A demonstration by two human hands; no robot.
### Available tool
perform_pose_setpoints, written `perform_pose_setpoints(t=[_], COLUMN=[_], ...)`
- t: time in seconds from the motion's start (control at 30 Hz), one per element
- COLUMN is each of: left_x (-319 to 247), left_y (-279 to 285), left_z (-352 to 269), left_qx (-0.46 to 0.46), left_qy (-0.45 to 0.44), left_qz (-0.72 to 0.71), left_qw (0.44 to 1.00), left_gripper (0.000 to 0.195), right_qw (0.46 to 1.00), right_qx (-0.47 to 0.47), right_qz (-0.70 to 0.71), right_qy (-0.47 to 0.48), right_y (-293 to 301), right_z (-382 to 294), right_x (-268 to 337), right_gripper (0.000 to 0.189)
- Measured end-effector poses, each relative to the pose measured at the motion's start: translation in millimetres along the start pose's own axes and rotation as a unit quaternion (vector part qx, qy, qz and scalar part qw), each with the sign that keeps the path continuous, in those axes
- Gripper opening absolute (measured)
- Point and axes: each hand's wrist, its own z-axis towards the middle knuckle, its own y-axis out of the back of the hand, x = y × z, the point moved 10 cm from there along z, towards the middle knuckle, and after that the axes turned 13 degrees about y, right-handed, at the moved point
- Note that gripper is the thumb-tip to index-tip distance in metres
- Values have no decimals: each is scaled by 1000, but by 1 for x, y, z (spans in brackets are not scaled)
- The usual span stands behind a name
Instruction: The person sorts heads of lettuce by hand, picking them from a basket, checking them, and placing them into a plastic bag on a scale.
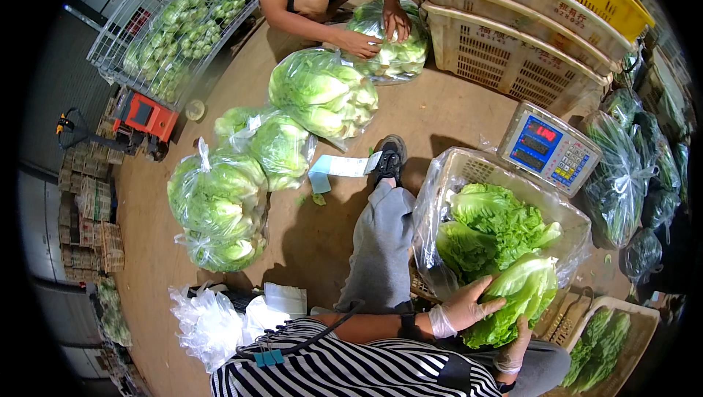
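In thin clear gloves, my left hand and my right hand hold one head of leafy green lettuce between them. The lettuce is over the near edge of a plastic crate lined with a clear plastic bag. Inside this crate lie more lettuce heads. A digital scale display with lit red digits stands at the crate's far side. To my right, a second crate contains green lettuce.
Bagged lettuce and further bags sit on the floor ahead-left. Another person's hands touch a bag beside stacked crates. A wire cage cart, red pallet jack, plastic bags and bagged greens surround me.
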Motion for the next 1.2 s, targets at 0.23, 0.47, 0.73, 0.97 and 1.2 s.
perform_pose_setpoints(t=[0.23,0.47,0.73,0.97,1.2], left_x=[-9,-4,-12,0,-4], left_y=[3,3,0,-6,-4], left_z=[-2,-1,2,9,7], left_qx=[7,3,31,33,29], left_qy=[5,14,-6,-20,-23], left_qz=[5,-2,-42,-82,-67], left_qw=[1000,1000,999,996,997], left_gripper=[70,68,63,60,61], right_qw=[1000,1000,1000,1000,1000], right_qx=[6,25,7,15,23], right_qz=[-4,8,-12,4,14], right_qy=[-3,6,10,5,10], right_y=[-3,-11,-4,-11,-17], right_z=[0,1,2,4,3], right_x=[2,4,4,8,11], right_gripper=[58,57,53,54,54])
